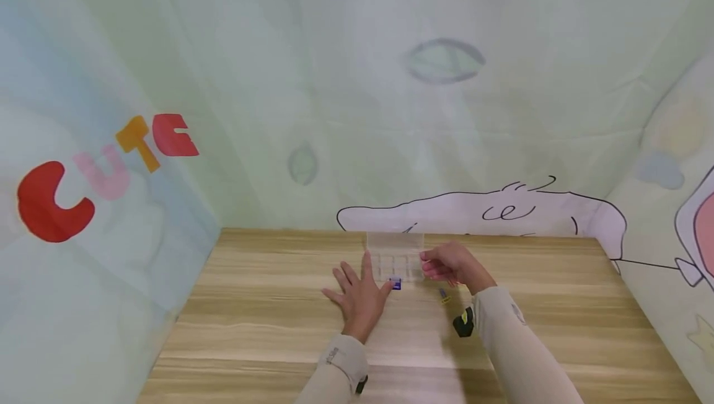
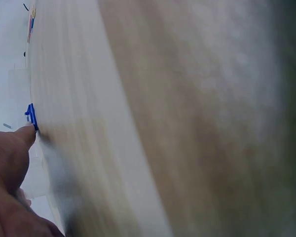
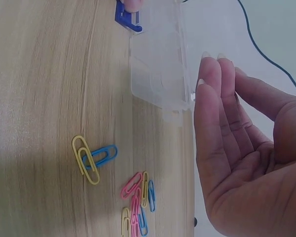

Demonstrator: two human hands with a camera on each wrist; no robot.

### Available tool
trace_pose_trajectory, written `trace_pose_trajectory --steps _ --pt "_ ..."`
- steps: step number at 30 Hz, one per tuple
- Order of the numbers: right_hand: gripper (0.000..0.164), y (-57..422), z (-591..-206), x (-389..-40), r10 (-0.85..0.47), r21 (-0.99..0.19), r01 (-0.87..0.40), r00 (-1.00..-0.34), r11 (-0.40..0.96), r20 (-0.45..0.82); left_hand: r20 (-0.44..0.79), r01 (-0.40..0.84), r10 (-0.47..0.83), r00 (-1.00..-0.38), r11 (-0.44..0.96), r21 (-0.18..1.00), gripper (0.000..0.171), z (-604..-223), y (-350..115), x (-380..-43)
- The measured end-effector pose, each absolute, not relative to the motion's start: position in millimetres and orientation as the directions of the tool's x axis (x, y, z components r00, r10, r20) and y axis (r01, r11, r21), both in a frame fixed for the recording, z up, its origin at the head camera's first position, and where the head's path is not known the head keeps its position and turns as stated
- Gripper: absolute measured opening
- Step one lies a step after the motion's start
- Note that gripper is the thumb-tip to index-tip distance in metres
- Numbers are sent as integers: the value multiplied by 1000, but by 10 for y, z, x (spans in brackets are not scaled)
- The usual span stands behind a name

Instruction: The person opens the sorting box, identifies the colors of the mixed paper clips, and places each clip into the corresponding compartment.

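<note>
A clear plastic box (image 1: pixel 400 266) with small compartments stands at the far edge of the table, its lid (image 1: pixel 395 243) raised at the back. My left hand (image 1: pixel 359 302) lies at its front left with fingers spread, the thumb touching a blue piece (image 1: pixel 395 284) at the front; that blue piece (image 2: pixel 31 117) also shows in the left wrist view. At the box's right end is my right hand (image 1: pixel 450 261), thumb and fingertips brought together; whether they pinch something I cannot tell. On the table below it, a yellow paper clip (image 3: pixel 89 163) overlaps a blue paper clip (image 3: pixel 107 155).
Several pink, yellow and blue paper clips (image 3: pixel 136 202) lie in a loose group to the right of the box. A black device (image 1: pixel 463 323) with a yellow mark sits beside the right cuff. A printed cloth backdrop (image 1: pixel 279 113) rises behind the wooden table (image 1: pixel 251 305).
</note>
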State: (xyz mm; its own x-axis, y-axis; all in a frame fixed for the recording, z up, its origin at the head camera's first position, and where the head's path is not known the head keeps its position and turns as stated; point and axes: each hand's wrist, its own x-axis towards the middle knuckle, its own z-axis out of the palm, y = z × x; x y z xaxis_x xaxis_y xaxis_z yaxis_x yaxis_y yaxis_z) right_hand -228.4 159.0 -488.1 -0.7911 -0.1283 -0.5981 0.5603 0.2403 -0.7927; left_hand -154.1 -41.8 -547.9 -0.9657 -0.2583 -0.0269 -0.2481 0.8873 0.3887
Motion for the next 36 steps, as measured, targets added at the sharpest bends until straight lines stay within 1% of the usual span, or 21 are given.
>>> trace_pose_trajectory --steps 4,11,16,21,29,36 --pt "31 1606 -4892 -2273 -139 -801 544 -799 249 -585 -25 -247 -258 -966 888 387 93 -5484 -405 -1546" --pt "42 1621 -4886 -2267 -137 -796 549 -794 255 -592 -18 -243 -255 -967 894 376 92 -5481 -408 -1548" --pt "45 1625 -4890 -2276 -129 -791 557 -791 252 -598 -21 -238 -248 -968 897 373 92 -5489 -410 -1554" --pt "45 1637 -4881 -2274 -122 -788 564 -788 249 -603 -20 -235 -246 -969 894 382 92 -5484 -407 -1550" --pt "46 1785 -4950 -2245 -91 -789 545 -804 285 -588 -26 -233 -241 -970 897 375 92 -5503 -411 -1551" --pt "42 1999 -5066 -2233 -61 -791 569 -802 223 -594 -5 -223 -243 -970 883 413 92 -5476 -405 -1545"
